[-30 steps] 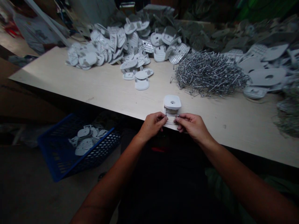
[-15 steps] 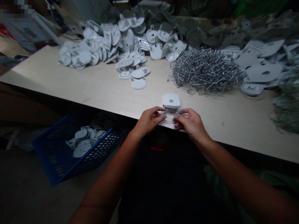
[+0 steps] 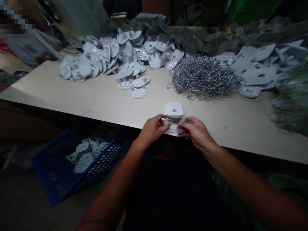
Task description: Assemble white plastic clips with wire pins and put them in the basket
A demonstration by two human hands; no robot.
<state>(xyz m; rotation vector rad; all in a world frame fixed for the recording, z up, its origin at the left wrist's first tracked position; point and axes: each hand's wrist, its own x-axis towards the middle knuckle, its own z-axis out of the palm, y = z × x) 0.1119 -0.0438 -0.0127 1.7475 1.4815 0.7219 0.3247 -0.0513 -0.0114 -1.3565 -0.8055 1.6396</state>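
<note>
Head view: L hand (image 3: 152,130) & R hand (image 3: 193,131) are pinching the lower part of a white plastic clip (image 3: 174,110) from both sides, at the near edge of the table (image 3: 96,96). Vs 0.5 s ago, the fingertips are sitting closer together, so the squeeze is prob. tightening. Wire pile (image 3: 204,77) is lying well behind.

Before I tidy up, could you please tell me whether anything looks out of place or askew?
Nothing looks damaged. The blue basket on the floor seems to sit tilted, and a few wire pieces lie strayed from the wire heap on the table. The white piece pinched by the left hand and right hand looks fine.
</note>
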